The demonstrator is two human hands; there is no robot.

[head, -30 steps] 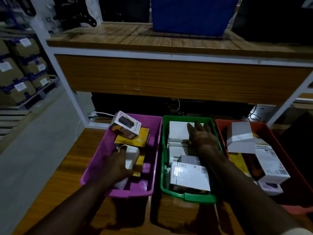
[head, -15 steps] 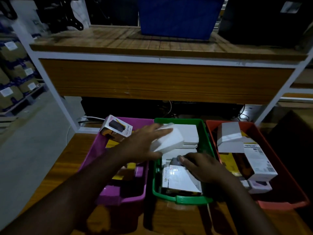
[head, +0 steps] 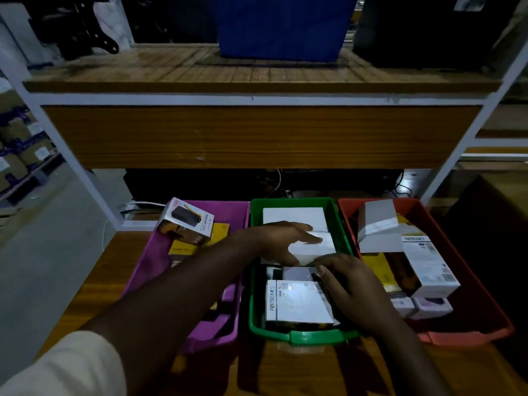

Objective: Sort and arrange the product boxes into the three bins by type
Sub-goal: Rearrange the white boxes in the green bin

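Three bins stand side by side on the wooden table: a purple bin [head: 144, 270], a green bin [head: 303, 337] and a red bin [head: 477, 298]. My left hand [head: 283, 238] reaches across into the green bin and grips a plain white box [head: 318, 248], which lies on another white box [head: 294, 215]. My right hand [head: 345, 284] rests in the green bin with bent fingers touching the white box's near edge, above a grey box [head: 297, 272] and a white Portronics box [head: 297, 304]. The purple bin holds a Halley box [head: 185, 221] on yellow packs. Several white and yellow boxes fill the red bin.
A thick wooden shelf [head: 257, 135] on a white metal frame [head: 94, 192] overhangs the far ends of the bins. A blue crate [head: 280, 24] stands on top of it. Cables run behind the bins. Stacked cartons [head: 23, 147] sit far left.
My left hand lifted the white box out of the purple bin and carried it right, down into the green bin. My right hand drew back toward me inside the green bin.
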